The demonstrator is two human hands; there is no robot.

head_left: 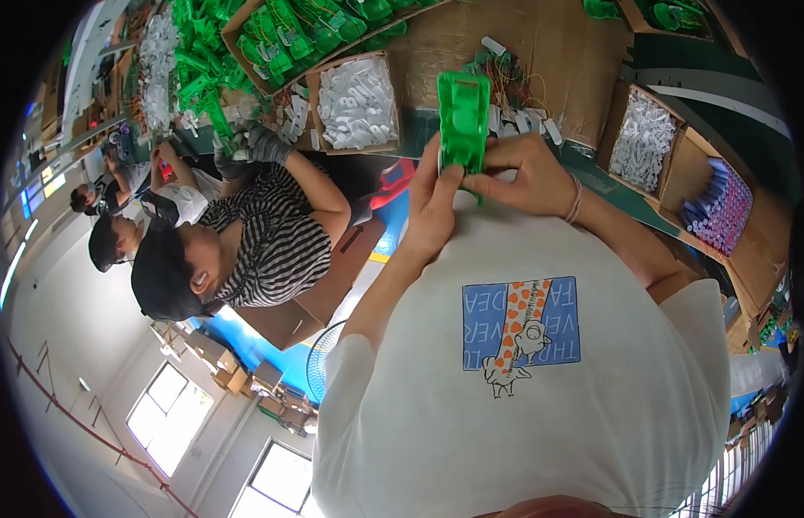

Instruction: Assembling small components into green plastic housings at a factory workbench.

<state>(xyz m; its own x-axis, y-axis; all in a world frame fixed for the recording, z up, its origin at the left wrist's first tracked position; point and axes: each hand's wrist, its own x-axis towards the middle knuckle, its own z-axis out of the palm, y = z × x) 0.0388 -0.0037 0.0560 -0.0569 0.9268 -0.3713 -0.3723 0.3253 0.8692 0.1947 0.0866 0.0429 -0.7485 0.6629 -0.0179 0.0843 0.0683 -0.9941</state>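
Observation:
Both of my hands are closed around the lower end of a green plastic housing, a long hollow half shell with ribs inside. It stands upright in front of my chest, above the table edge. My left hand pinches its lower left side, thumb on the inside face. From the right, my right hand grips the lower corner between thumb and fingers. A loose heap of wired circuit boards and white pieces lies on the table just behind the housing.
A box of small white plastic parts and a box of wired green housings stand at the left. To the right are a box of small white pieces and a box of purple-pink cylinders. A gloved co-worker works at my left.

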